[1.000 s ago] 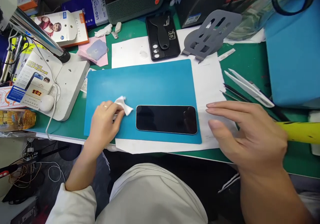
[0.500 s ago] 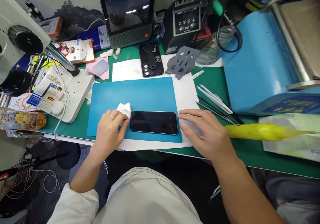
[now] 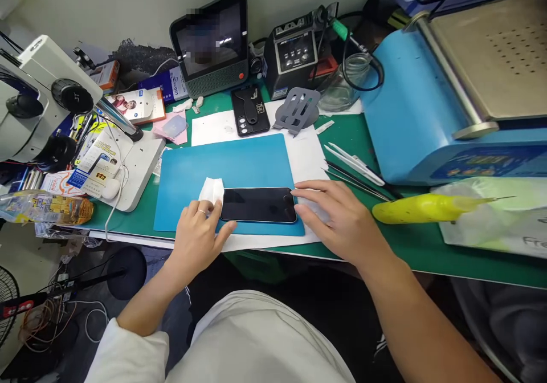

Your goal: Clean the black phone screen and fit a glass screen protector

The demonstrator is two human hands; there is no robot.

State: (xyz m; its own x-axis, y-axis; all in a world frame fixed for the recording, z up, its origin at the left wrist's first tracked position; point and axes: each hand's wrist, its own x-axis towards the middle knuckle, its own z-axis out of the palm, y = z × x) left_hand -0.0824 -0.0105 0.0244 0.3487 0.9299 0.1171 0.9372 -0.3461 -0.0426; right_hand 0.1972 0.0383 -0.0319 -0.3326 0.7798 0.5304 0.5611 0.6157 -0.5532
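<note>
A smartphone [image 3: 258,205] with a dark screen lies face up on the blue mat [image 3: 222,158]. At its left end lies a white tissue [image 3: 211,190]. My left hand [image 3: 199,232] rests its fingers on the tissue's near edge. Its thumb is spread apart, pointing toward the phone's lower left corner. At the phone's right end is my right hand [image 3: 342,218], fingers stretched out and thumb apart, fingertips at the phone's edge. A pale greyish item under that hand is mostly hidden.
Tweezers [image 3: 356,166] lie right of the mat, and a yellow bottle with a needle tip [image 3: 416,208] lies farther right. Behind stand a black phone case [image 3: 250,111], a grey stand [image 3: 298,109] and a soldering station [image 3: 293,58]. A microscope [image 3: 72,95] is left, a blue machine [image 3: 410,109] right.
My left fingers have gone from pinching the tissue to lying on it, with the thumb moved out. The right hand stays at the phone's right end. The camera view has shifted slightly.
</note>
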